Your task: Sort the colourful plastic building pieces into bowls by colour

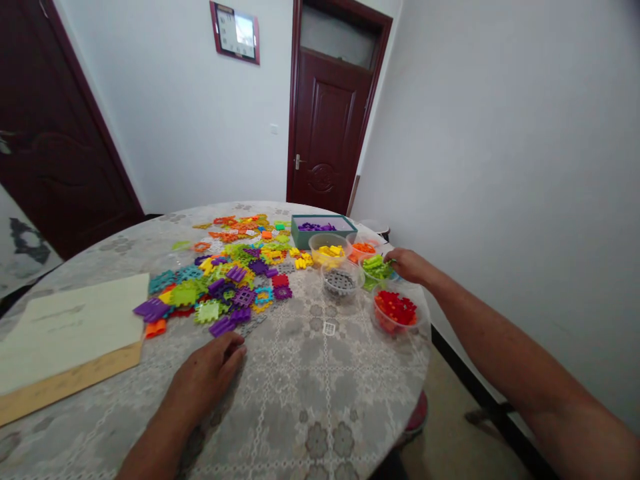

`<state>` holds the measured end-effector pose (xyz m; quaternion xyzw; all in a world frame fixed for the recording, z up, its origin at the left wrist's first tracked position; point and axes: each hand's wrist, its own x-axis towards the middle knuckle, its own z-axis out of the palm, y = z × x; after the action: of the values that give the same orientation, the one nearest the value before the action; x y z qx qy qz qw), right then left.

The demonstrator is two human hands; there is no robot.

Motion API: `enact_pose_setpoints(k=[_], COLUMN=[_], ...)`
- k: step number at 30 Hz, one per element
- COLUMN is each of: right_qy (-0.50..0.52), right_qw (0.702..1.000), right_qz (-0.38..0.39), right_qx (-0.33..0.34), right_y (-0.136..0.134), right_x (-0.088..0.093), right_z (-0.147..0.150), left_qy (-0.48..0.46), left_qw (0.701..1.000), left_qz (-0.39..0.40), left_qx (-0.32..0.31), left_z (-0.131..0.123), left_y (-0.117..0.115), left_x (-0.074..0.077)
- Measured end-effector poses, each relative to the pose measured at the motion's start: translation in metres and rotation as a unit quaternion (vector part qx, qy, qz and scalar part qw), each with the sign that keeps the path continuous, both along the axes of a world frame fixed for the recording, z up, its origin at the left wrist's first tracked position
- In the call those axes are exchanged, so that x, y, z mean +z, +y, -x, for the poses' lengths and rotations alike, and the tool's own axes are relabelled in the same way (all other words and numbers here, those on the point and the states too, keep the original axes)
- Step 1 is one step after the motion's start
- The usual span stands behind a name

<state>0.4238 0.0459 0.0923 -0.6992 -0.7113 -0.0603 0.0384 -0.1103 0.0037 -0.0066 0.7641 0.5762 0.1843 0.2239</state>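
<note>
My left hand (213,370) rests on the tablecloth at the near edge of a mixed pile of plastic building pieces (220,287). Its fingers are loosely bent, the thumb lies apart from the index finger, and no piece shows in it. Over at the right, my right hand (409,265) reaches to a clear bowl of green pieces (376,268). Its fingertips are closed together at the rim; whatever they hold is too small to make out. Closest to that hand are a bowl of red pieces (397,308) and a bowl of orange pieces (362,249).
Grey pieces (342,281) and yellow pieces (330,252) fill two more clear bowls. Behind them stands a teal box (300,237) holding purple pieces. A pale board (75,327) lies at the left. The round table's edge curves past the red bowl, near the wall.
</note>
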Motion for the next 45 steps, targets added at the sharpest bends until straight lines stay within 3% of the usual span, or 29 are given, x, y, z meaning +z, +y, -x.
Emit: enact_pose_setpoints(k=[4,10,17,24,28,31,35,40,45], right_qy=[0.000,0.008,0.024,0.016,-0.027,-0.005,0.113,0.207,0.196], right_qw=[1.000,0.999,0.999,1.000,0.997,0.987,0.958,0.914,0.904], right_qz=[0.010,-0.009,-0.031,-0.014,-0.078,-0.152,-0.186,-0.031,0.095], right_qx=[-0.008,-0.040,-0.023,0.000,0.003,0.059,0.189,0.347,0.369], right_y=[0.000,0.007,0.020,0.002,-0.007,-0.020,-0.062,-0.103,-0.086], right_x=[-0.013,-0.012,-0.023,-0.026,-0.018,-0.009,-0.001,-0.018,-0.048], right_z=[-0.007,-0.014,0.002,0.006,0.007,0.035,0.115,0.207,0.247], left_qy=[-0.005,-0.001,0.020,0.014,-0.012,-0.037,-0.063,-0.082,-0.107], left_qw=[1.000,1.000,1.000,1.000,0.999,0.999,0.995,0.992,0.990], left_qz=[-0.003,-0.004,0.009,-0.016,-0.033,-0.039,-0.053,-0.047,-0.010], left_qx=[0.001,-0.007,-0.003,-0.013,-0.013,0.002,0.048,0.081,0.093], left_z=[0.001,0.000,-0.001,0.000,0.000,0.001,0.000,-0.004,-0.002], left_y=[0.000,0.000,-0.001,-0.002,-0.008,-0.010,-0.010,-0.008,0.000], left_x=[-0.001,0.000,0.001,-0.006,-0.005,-0.005,-0.005,-0.003,-0.001])
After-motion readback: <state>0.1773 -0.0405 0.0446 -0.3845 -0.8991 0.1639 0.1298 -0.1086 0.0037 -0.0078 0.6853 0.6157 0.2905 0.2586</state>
